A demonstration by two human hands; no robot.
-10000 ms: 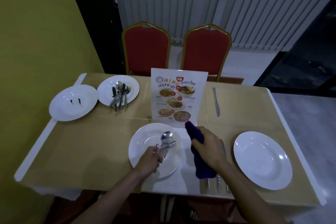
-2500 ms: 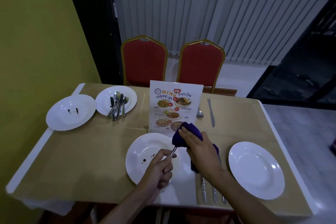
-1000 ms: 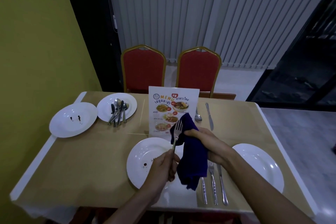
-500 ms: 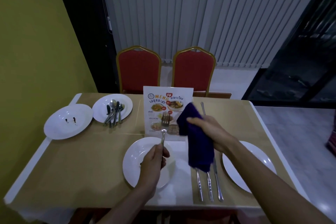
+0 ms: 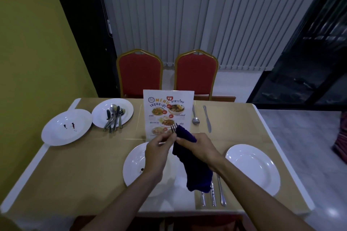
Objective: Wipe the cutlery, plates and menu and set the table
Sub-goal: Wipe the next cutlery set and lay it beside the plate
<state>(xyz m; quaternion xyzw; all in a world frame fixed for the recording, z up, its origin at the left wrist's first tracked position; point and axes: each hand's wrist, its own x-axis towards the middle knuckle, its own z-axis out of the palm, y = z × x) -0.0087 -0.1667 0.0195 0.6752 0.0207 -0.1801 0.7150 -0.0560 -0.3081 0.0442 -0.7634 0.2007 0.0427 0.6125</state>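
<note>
- left hand (image 5: 156, 153) is closed round the handle of a fork (image 5: 173, 129), tines pointing up and away, just in front of the menu (image 5: 167, 110)
- right hand (image 5: 197, 147) is gripping a dark blue cloth (image 5: 195, 170); the top of the cloth is bunched right against the fork just under the tines, the rest hangs down over the table (image 5: 75, 170)
- both hands are up over the near plate (image 5: 135, 167), which has a little dark spot on it
- three pieces of cutlery (image 5: 213, 195) lie side by side just right of that plate, tops hidden by the cloth; can't tell which is which
- clean-looking plate (image 5: 253, 169) sits further right
- far side: a spoon (image 5: 195, 116) and a knife (image 5: 207, 118) lie beside the standing menu
- far left: a plate holding a pile of cutlery (image 5: 113, 118); next to it a spotted plate (image 5: 66, 127) with two dark specks
</note>
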